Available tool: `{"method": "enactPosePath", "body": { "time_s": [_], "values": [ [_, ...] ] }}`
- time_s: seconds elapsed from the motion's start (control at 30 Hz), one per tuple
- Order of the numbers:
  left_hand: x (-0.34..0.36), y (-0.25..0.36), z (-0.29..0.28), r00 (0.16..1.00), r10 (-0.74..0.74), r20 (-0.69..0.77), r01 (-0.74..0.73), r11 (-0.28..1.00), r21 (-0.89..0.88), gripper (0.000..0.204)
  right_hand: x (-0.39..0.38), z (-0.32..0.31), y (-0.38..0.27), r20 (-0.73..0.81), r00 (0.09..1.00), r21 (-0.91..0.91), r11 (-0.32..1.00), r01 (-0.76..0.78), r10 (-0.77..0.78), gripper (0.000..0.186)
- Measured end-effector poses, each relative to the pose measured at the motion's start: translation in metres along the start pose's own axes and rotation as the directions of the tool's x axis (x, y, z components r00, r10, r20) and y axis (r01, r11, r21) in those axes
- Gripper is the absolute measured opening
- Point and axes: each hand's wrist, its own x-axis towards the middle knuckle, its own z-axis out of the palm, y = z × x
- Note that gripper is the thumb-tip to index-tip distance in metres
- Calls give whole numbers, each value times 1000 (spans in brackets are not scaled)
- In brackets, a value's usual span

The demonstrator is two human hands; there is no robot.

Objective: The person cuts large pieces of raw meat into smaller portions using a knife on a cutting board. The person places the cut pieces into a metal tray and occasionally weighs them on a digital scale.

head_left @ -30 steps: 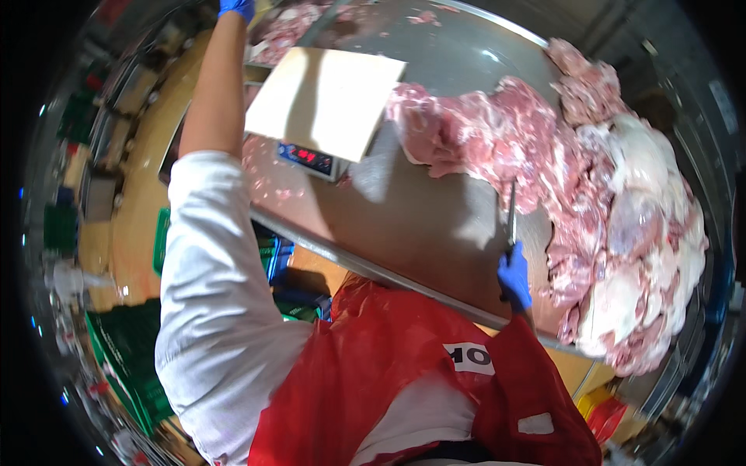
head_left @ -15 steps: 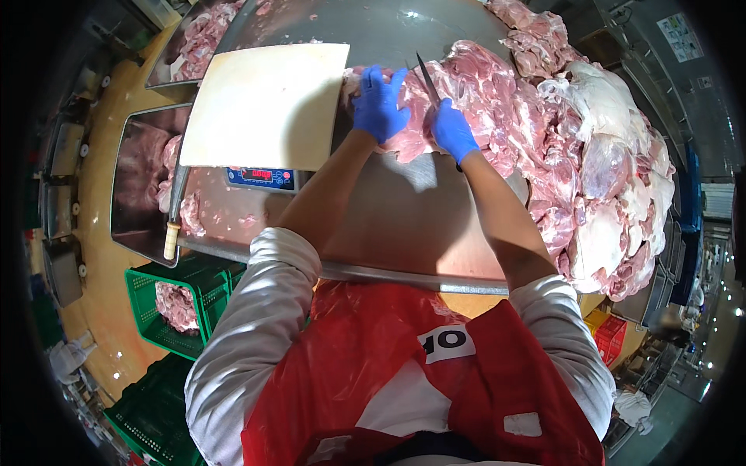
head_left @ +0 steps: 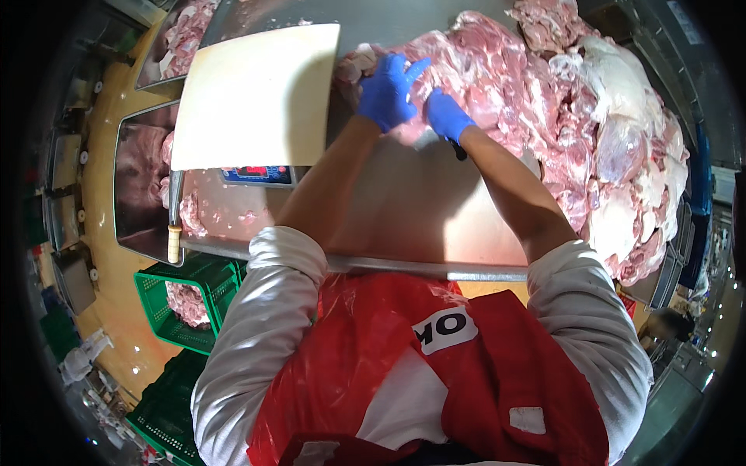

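While both blue-gloved hands work at the near edge of the raw meat pile, head view shows the left hand spread flat, fingers wide, on a meat piece. Right hand is fisted around a dark knife handle; blade hidden. White cutting board lies just left, on a scale.

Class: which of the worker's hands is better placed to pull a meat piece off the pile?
Probably the left hand: it lies open on the meat pile, while the right hand grips a dark handle.

Two blue-gloved hands, one cutting board, one scale, two green crates, one meat heap
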Motion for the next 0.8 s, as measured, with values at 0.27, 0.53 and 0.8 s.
{"method": "enactPosePath", "body": {
  "time_s": [0.27,0.53,0.8],
  "values": [
    [14,-28,-9,972,-46,229,20,994,112,83,-169,45,-39,221,925,354,858,-371,309,28],
    [14,13,-30,722,-21,692,-183,958,220,44,-189,-15,-39,-124,961,380,906,-184,247,26],
    [-46,41,-1,872,170,460,-341,884,319,32,41,-43,-32,13,1000,-52,999,-5,5,27]
  ]
}}
